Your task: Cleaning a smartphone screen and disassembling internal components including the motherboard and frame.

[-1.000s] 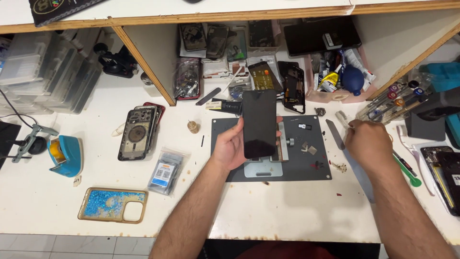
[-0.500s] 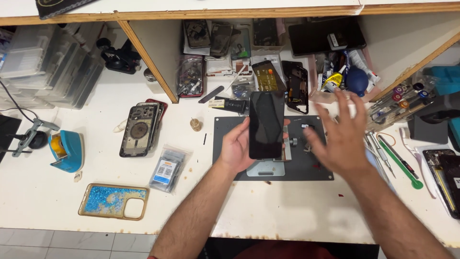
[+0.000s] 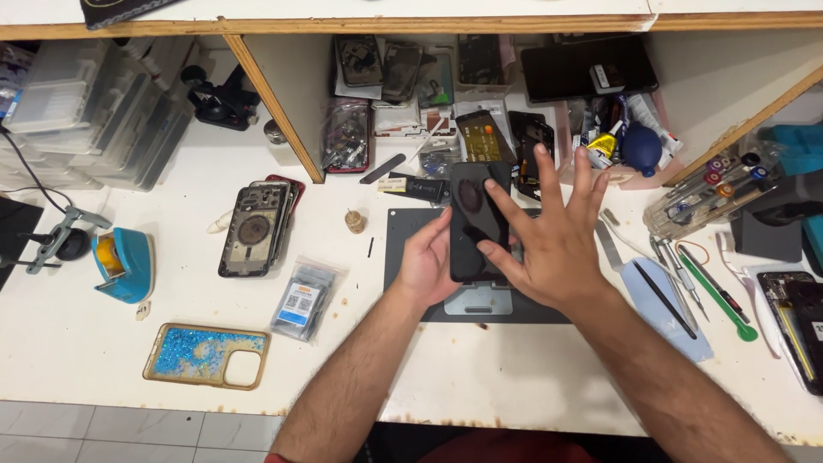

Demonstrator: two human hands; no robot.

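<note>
Left hand: the left hand [image 3: 426, 266] is curled around the left edge of a black phone [image 3: 473, 221] and holds it up.
Right hand: the right hand [image 3: 549, 244] is wide open, fingers spread. Its fingertips touch the phone's dark screen. It grips nothing.
Phone: it stands above the grey mat [image 3: 403, 231] in the middle of the white table [image 3: 197, 300].
Left side: a glittery blue case [image 3: 206, 355] lies near, with a bare phone back [image 3: 252, 231] farther off.
Right side: a green tool [image 3: 718, 296] lies there.
</note>
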